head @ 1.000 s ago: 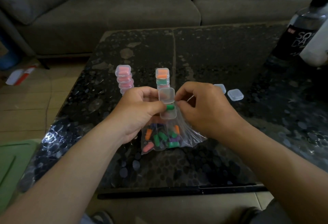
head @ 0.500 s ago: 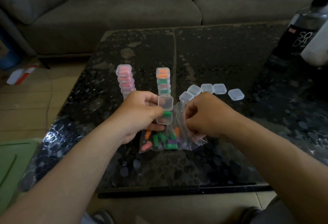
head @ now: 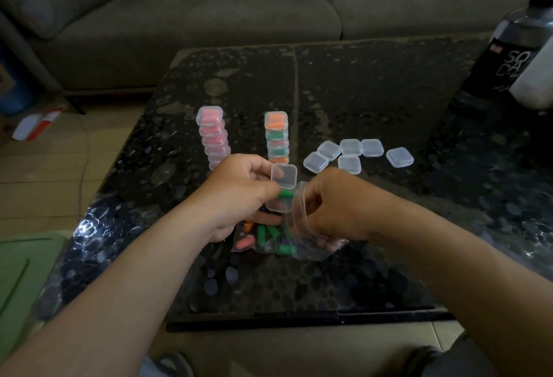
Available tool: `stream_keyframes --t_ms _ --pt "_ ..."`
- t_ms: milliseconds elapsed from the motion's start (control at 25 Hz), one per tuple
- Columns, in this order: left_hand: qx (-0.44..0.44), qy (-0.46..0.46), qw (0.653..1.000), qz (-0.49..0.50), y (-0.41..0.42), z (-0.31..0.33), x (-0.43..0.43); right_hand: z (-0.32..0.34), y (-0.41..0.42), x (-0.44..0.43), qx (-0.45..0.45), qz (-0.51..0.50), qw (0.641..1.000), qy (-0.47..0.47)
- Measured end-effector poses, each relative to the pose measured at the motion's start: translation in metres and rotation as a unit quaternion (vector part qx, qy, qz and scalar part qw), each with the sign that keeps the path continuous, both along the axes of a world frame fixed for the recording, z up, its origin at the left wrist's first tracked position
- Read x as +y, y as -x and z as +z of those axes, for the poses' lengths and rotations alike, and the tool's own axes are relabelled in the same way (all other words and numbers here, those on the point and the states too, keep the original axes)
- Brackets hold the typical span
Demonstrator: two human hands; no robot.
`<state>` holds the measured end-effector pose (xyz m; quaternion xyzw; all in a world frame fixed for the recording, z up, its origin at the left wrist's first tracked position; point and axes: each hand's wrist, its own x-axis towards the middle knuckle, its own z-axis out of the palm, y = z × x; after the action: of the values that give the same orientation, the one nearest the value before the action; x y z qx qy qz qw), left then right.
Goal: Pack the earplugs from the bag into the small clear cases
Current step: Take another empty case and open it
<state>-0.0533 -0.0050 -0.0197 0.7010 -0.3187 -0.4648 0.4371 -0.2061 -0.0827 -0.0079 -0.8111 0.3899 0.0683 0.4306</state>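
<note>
Two hands over the counter (head: 359,83): left hand (head: 239,194) grips an open case (head: 283,177) holding a green earplug (head: 286,194); right hand (head: 332,206) reaches inside the bag (head: 302,249), grip unclear.

On the bench (head: 374,92) I see one stack of cases (head: 213,137) just left of a second stack (head: 277,137), loose cases (head: 350,151) to their right, the bag (head: 312,252) of earplugs (head: 270,233) nearer me, and the sofa (head: 209,17) behind the bench.

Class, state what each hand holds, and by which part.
Left hand grips the open clear case by its left side. Right hand grips the bag at its open mouth.
</note>
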Motion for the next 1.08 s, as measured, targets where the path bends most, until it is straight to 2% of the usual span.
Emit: stream_keyframes --t_ms 360,840,1080 --pt "0.0 -0.001 1.0 0.001 0.0002 -0.0003 -0.0009 -0.0041 -0.0017 -0.0015 0.019 0.037 0.998 0.039" --pt "0.017 0.008 0.999 0.025 -0.0013 -0.0023 -0.0026 -0.007 -0.0003 -0.0025 -0.033 0.009 0.999 0.021" --pt "0.009 0.009 0.999 0.046 -0.0025 -0.0033 -0.0043 0.0018 0.0045 -0.0065 -0.037 -0.014 0.995 0.088"
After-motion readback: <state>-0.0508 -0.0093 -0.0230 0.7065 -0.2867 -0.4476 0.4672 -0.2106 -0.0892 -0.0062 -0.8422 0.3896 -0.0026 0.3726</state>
